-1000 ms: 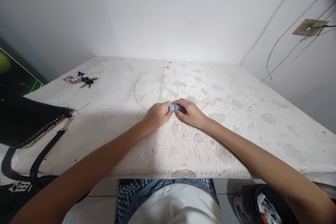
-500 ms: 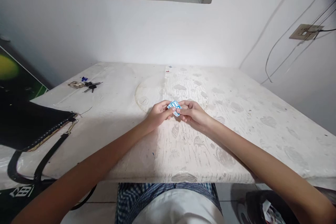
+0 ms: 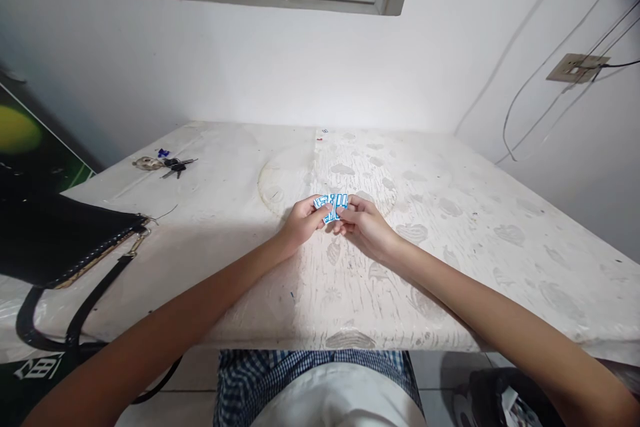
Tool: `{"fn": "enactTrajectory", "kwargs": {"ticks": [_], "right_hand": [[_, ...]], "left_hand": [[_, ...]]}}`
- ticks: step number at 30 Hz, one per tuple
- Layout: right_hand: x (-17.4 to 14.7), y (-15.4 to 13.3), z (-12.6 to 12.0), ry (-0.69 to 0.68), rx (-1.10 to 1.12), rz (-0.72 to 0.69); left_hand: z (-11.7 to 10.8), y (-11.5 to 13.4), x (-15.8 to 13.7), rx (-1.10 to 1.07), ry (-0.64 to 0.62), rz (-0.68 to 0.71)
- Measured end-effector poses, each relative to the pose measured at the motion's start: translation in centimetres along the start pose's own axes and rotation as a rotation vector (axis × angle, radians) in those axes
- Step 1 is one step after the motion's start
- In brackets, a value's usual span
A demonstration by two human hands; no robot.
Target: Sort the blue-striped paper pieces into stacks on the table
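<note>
Small blue-and-white cards (image 3: 331,205) are fanned out between my two hands, just over the middle of the table. My left hand (image 3: 303,221) pinches their left side with the thumb on top. From the other side, my right hand (image 3: 367,221) grips the right end, its thumb pressed on the front and fingers curled behind. The printing is too small to read, and the fingers cover the lower edges.
The table (image 3: 450,173) has a pale patterned cover. Keys (image 3: 176,165) lie at the back left. A black bag (image 3: 65,233) with a strap sits on the left edge. A bin (image 3: 510,397) stands on the floor, lower right. A wall socket (image 3: 577,69) has wires.
The cards have spread from a tighter bunch into a wider fan, reaching further left and right. The hands stay in nearly the same place. The view has tilted up slightly.
</note>
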State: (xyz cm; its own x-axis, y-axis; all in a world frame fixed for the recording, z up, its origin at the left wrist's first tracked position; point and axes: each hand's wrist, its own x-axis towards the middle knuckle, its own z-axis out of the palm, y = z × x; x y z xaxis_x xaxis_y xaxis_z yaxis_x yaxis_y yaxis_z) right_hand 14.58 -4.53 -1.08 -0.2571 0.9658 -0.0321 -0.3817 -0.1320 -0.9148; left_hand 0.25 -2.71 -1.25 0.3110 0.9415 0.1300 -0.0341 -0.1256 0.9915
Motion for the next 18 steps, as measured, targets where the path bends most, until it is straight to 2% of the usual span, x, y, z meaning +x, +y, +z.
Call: {"fn": "enactTrajectory", "kwargs": {"ticks": [3,7,14,18], "right_hand": [[-0.10,0.04,0.39,0.066,0.022,-0.015],[-0.38,-0.09,0.82,0.099,0.035,-0.056],[-0.17,0.09,0.55,0.042,0.035,-0.126],[0.33,0.08,-0.06,0.001,-0.004,-0.087]], "left_hand": [[0.03,0.01,0.08,0.028,0.078,-0.003],[0.04,0.17,0.02,0.058,0.104,0.025],[-0.23,0.35,-0.18,0.029,0.116,0.051],[-0.50,-0.42,0.14,0.033,0.057,0.039]]}}
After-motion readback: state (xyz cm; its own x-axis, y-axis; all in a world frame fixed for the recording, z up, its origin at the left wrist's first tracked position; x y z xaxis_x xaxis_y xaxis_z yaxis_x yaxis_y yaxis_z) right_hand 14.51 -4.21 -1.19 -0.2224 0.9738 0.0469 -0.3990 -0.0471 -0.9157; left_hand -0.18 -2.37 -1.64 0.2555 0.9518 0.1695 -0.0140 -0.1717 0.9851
